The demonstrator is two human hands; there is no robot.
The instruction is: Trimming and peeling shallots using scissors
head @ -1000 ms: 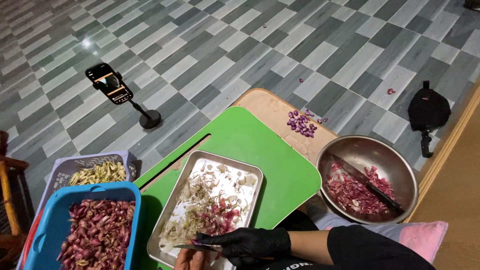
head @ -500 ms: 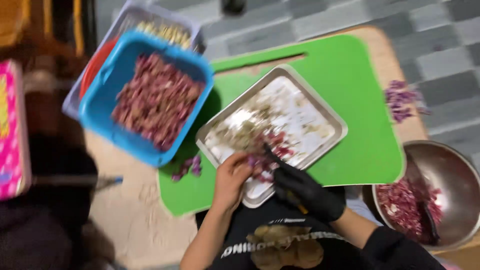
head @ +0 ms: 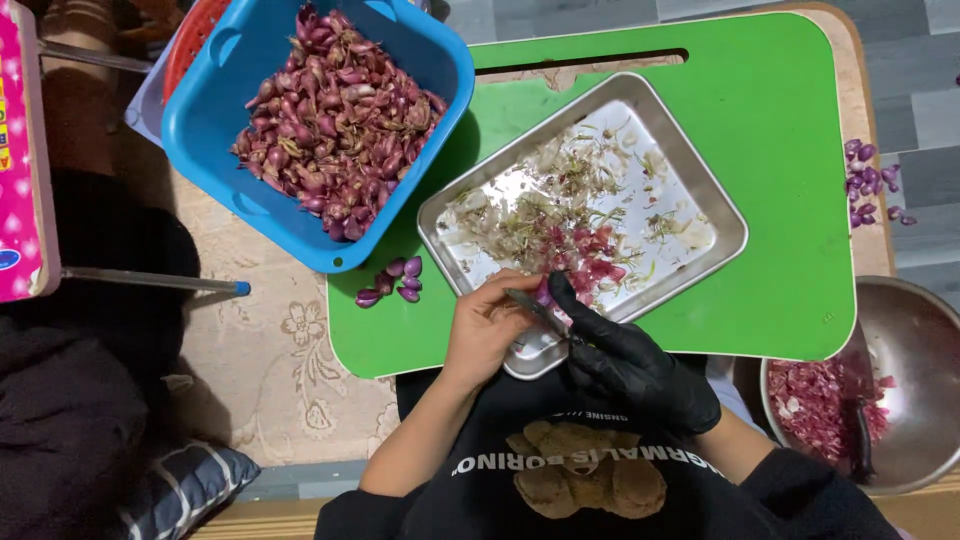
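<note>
over steel tray [head: 700,195], two hands [head: 560,335], one shallot [head: 545,293], one knife [head: 535,310]

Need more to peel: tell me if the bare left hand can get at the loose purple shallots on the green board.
Probably yes: the bare left hand lies close to the loose purple shallots on the green board, with nothing between them.

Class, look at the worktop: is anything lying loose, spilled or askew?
Yes. A few shallots lie loose on the green board, just outside the blue basket. More bits are scattered on the table's right edge. The metal tray sits skewed across the board.
</note>
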